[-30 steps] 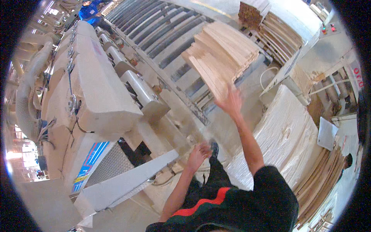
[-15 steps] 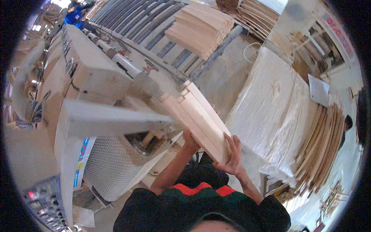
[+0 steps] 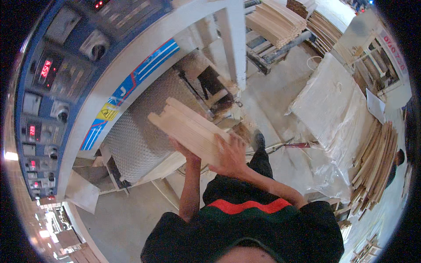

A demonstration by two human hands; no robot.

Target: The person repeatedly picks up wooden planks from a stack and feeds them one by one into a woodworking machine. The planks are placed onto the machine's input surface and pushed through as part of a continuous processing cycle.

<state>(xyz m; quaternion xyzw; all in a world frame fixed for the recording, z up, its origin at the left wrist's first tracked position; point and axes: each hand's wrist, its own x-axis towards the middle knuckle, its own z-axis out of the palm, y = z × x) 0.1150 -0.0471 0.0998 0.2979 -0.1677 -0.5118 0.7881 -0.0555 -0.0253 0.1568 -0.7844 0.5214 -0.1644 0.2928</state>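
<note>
A stack of pale wooden boards (image 3: 186, 128) is held at chest height in front of a large machine. My right hand (image 3: 230, 155) lies flat over the near end of the stack, fingers spread on top. My left hand (image 3: 180, 149) supports the stack from below, mostly hidden under the wood. The far end of the boards points up and left toward the machine's mesh-covered guard (image 3: 136, 131).
The machine's blue control panel (image 3: 52, 87) with red number displays and knobs fills the left. More board stacks (image 3: 274, 22) lie on a rack at the top. A plastic-wrapped pile (image 3: 333, 105) and leaning wood strips (image 3: 375, 162) stand on the right.
My view has swung toward the machine's control panel. The board stack has come in closer to my chest, still carried in both hands.
</note>
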